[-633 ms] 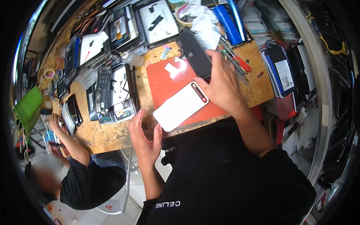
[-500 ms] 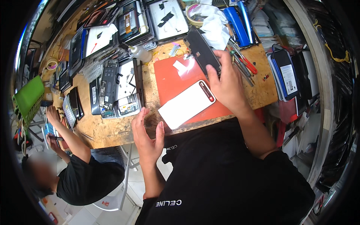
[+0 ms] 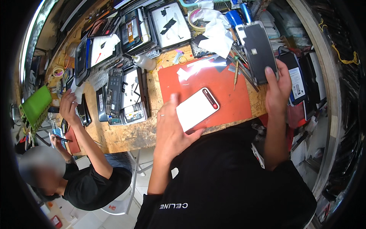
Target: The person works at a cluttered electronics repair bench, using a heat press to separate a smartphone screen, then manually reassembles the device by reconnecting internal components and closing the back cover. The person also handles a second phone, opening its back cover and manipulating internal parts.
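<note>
At the counter's [image 3: 126,133] left end a co-worker's hand [image 3: 68,108] rests beside an opened phone chassis with bare circuitry [image 3: 126,95], close enough to be jostled. The left hand [image 3: 171,131] cups a white glossy flat phone back panel [image 3: 197,108] over the orange rubber work mat [image 3: 228,91] at the near edge, grip curled under it, thumb on top; a slip would probably send it off the counter edge into the lap. The right hand [image 3: 277,86] pinches a dark rectangular phone screen panel [image 3: 259,51] above the crowded right end, where a brass-tipped screwdriver [image 3: 236,72] and loose tools leave little free room
</note>
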A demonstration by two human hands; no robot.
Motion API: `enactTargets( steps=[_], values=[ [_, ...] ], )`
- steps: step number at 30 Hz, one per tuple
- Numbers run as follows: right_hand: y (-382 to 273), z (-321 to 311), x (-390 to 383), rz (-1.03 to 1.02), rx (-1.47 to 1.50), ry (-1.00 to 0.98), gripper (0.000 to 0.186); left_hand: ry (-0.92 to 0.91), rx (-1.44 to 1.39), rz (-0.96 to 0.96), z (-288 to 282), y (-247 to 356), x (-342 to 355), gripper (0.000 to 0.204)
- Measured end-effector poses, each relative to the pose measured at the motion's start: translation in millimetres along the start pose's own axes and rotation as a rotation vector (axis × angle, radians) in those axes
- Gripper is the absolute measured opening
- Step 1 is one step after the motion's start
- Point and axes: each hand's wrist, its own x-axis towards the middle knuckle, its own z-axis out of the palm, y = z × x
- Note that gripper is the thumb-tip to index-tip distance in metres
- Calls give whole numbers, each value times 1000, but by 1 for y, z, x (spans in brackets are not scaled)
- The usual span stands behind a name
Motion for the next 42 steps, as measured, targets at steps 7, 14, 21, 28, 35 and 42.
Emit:
enactTargets(
  steps=[7, 14, 21, 28, 35, 42],
  values=[
    [7, -29, -31, 61, 195, -46, 35, 626, 66, 75, -71, -33, -29, 134],
    [17, -21, -25, 69, 235, -193, 38, 880, 16, -44, -76, -42, -34, 91],
    [21, -23, -27, 89, 195, -176, 40, 890, -41, -55, -62, -59, -54, 24],
    [21, -21, -21, 111, 199, -179, 50, 538, 94, 72, -25, -40, -49, 21],
    [23, -15, -23, 109, 174, -135, 53, 301, 134, 181, -7, -42, -65, 43],
    [28, -11, -22, 87, 188, -108, 47, 175, 72, 238, 8, -22, -32, 84]
  ],
)
